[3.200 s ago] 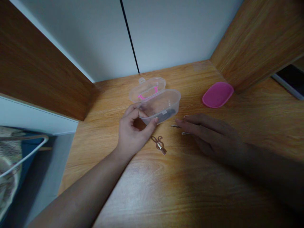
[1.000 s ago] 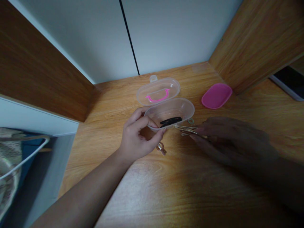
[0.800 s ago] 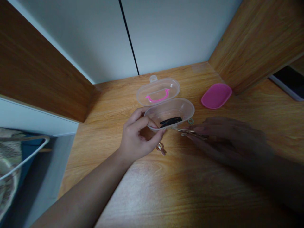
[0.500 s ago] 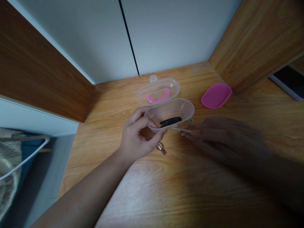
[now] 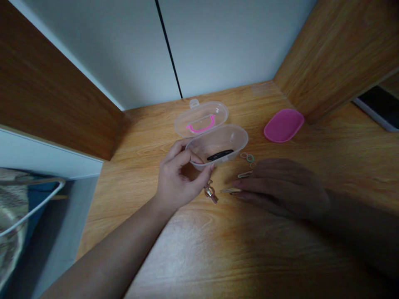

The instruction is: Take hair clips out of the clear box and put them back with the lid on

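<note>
My left hand [image 5: 178, 180] grips the near rim of a clear plastic hinged box [image 5: 218, 143], its fingers curled around the base. The open lid [image 5: 201, 119] has a pink handle. A black hair clip [image 5: 220, 155] lies inside the base. My right hand [image 5: 280, 187], in shadow, has its fingertips on a thin gold hair clip [image 5: 229, 190]. Another gold clip [image 5: 245, 174] and several small rubber bands [image 5: 247, 158] lie just beyond those fingers. A gold ornament clip [image 5: 210, 193] sits below my left hand's fingertips.
A pink oval silicone pad [image 5: 283, 125] lies at the right on the wooden desk [image 5: 174, 174]. Wooden panels rise on both sides, with white doors behind. A dark screen [image 5: 377, 104] shows at the right edge; a white hanger with cloth [image 5: 18, 216] hangs lower left.
My right hand has drawn toward me and to the left, uncovering the rubber bands and a gold clip on the desk. The box has shifted slightly left in my left hand.
</note>
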Available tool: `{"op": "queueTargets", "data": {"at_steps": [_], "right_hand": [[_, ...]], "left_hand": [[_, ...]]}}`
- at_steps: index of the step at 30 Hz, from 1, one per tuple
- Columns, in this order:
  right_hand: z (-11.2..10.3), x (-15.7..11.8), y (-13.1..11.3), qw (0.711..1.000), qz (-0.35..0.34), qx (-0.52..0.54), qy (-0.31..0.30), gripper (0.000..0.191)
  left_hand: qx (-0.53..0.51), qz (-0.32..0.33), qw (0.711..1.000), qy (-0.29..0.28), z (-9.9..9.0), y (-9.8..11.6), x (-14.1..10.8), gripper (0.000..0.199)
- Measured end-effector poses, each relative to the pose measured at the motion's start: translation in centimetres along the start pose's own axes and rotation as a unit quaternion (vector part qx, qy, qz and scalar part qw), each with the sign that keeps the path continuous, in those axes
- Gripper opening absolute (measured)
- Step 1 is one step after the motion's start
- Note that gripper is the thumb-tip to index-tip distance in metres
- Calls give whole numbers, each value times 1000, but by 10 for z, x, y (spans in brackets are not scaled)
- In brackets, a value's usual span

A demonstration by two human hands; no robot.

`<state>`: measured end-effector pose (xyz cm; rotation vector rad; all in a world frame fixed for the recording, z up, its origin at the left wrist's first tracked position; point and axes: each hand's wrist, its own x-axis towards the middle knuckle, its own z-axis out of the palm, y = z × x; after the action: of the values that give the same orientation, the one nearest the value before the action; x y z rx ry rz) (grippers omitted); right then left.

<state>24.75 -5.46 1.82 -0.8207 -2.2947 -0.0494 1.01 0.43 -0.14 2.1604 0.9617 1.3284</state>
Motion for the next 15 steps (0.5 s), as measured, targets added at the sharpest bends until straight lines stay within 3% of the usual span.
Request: {"op": "queueTargets", "data": {"at_steps": [3,8,15], "right_hand": [[9,-3,4,999,-27,33,1,11],[17,-6,11,997,-15,38,-65,23],[19,-5,13,996,4,52,-70,21]], "left_hand": [[0,-16,1000,15,1,-2,0,22],[-2,-29,999,18,1,-3,0,22],[-5,-25,1000,18,1,-2,1,22]]}}
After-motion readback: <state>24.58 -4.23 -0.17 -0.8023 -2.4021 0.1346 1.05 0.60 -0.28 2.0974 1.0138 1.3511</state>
